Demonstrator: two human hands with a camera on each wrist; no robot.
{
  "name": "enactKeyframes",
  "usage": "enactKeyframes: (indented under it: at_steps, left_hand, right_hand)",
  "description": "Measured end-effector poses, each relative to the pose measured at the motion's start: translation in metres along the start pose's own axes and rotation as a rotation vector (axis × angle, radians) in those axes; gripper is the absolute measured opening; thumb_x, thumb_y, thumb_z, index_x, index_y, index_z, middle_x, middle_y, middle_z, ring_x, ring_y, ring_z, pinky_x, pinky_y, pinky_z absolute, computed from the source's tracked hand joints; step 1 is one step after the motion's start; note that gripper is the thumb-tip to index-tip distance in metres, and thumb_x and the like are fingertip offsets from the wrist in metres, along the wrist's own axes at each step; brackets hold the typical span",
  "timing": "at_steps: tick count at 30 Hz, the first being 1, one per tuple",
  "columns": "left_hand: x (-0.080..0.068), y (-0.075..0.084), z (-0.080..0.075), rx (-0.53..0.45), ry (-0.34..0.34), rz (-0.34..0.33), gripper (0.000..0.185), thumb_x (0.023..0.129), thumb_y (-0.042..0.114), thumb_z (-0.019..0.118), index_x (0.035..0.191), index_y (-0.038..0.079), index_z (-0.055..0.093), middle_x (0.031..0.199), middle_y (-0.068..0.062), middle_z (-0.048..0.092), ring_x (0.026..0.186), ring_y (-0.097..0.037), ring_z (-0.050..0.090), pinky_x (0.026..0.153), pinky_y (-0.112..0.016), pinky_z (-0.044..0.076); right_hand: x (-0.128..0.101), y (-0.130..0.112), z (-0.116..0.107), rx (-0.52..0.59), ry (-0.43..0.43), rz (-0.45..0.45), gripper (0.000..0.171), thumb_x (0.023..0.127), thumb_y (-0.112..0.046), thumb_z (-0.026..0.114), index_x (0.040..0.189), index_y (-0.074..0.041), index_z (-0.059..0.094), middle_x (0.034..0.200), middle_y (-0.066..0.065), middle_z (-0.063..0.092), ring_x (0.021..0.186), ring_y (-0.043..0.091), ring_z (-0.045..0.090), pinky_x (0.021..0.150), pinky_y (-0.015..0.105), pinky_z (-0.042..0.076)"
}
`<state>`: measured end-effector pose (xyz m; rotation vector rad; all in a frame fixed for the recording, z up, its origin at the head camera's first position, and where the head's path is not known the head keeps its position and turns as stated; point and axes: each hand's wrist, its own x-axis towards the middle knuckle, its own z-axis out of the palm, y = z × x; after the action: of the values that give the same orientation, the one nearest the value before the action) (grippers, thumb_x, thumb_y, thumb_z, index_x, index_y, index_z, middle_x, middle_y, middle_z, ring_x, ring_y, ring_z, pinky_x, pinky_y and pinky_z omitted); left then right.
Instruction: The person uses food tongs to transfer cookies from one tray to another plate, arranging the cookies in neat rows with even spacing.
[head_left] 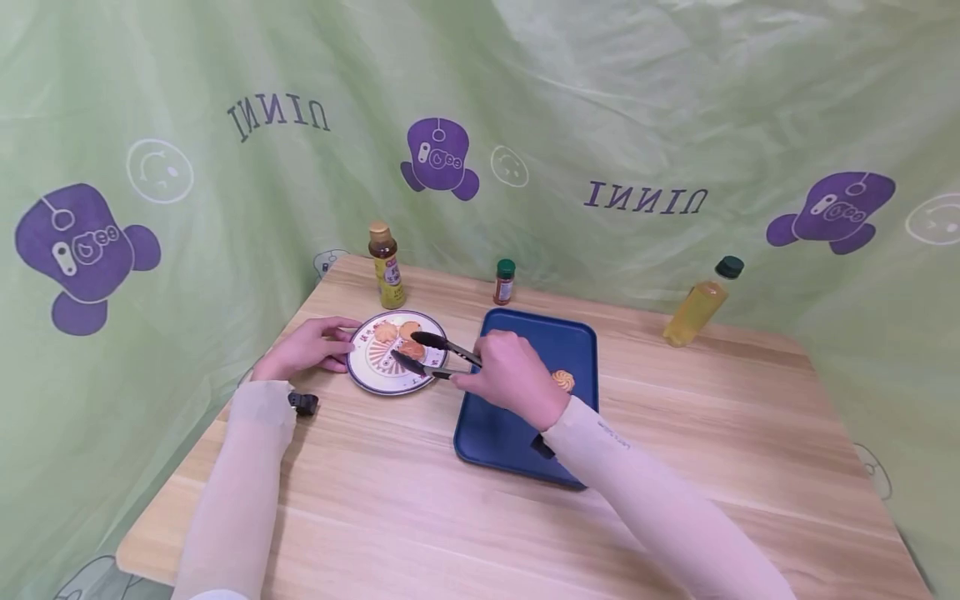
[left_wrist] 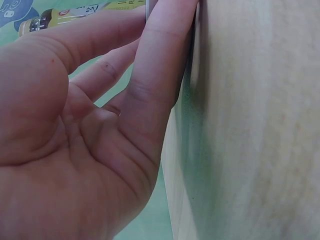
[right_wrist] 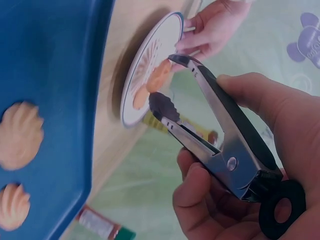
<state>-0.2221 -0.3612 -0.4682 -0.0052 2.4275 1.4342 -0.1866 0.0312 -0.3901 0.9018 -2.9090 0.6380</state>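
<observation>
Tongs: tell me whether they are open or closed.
Open. The tongs held by the right hand show a clear gap between tips, gripping nothing, above the plate.

Head view looks down over the table (head_left: 420, 500); wrist views sit close, sharing the plate (right_wrist: 150, 65)

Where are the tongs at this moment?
In the head view, the tongs are in the right hand, their open tips over the plate beside the cookies, left of the blue tray.
</observation>
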Motion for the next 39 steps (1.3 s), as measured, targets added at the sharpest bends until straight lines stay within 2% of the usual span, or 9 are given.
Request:
enactKeyframes:
  at_steps: [3, 8, 15, 26, 39]
  left_hand:
    - [0.001, 0.001, 0.001, -0.014, -0.005, 0.012, 0.062, 0.113, 0.006, 0.064, 0.17, -0.001, 0.04, 0.146, -0.031, 0.054, 0.091, -0.016, 0.077, 0.084, -0.031, 0.074]
    - [0.0, 0.002, 0.003, -0.027, 0.002, 0.011, 0.061, 0.113, 0.004, 0.063, 0.169, -0.001, 0.041, 0.143, -0.03, 0.054, 0.088, -0.015, 0.076, 0.082, -0.031, 0.074]
    - [0.0, 0.002, 0.003, -0.031, -0.004, 0.017, 0.063, 0.112, 0.001, 0.062, 0.17, -0.004, 0.038, 0.142, -0.03, 0.054, 0.088, -0.016, 0.076, 0.081, -0.032, 0.075]
    - [0.0, 0.002, 0.001, -0.03, -0.003, 0.03, 0.061, 0.113, -0.001, 0.059, 0.169, -0.005, 0.039, 0.141, -0.03, 0.055, 0.088, -0.015, 0.076, 0.081, -0.032, 0.075]
    - [-0.001, 0.003, 0.003, -0.042, -0.007, 0.027, 0.061, 0.112, -0.003, 0.059, 0.169, -0.006, 0.039, 0.14, -0.031, 0.055, 0.088, -0.015, 0.077, 0.082, -0.032, 0.075]
  right_hand:
    - [0.008, -0.009, 0.008, -0.036, 0.026, -0.037, 0.044, 0.094, -0.041, 0.088, 0.073, -0.01, 0.065, 0.07, -0.003, 0.043, 0.057, 0.013, 0.04, 0.05, 0.025, 0.029]
    - [0.019, -0.021, 0.018, -0.066, 0.041, -0.077, 0.041, 0.094, -0.043, 0.088, 0.078, -0.009, 0.071, 0.074, 0.0, 0.056, 0.059, 0.014, 0.049, 0.05, 0.024, 0.035]
    - [0.029, -0.028, 0.032, -0.079, 0.05, -0.06, 0.039, 0.095, -0.043, 0.087, 0.086, -0.007, 0.075, 0.084, 0.005, 0.067, 0.063, 0.016, 0.06, 0.051, 0.028, 0.047]
    - [0.037, -0.034, 0.041, -0.091, -0.009, -0.07, 0.039, 0.098, -0.045, 0.085, 0.096, -0.007, 0.079, 0.09, 0.005, 0.068, 0.069, 0.015, 0.062, 0.056, 0.026, 0.05]
    - [0.041, -0.039, 0.045, -0.108, -0.016, -0.065, 0.041, 0.099, -0.046, 0.083, 0.096, -0.005, 0.079, 0.095, 0.007, 0.072, 0.073, 0.016, 0.064, 0.061, 0.029, 0.057]
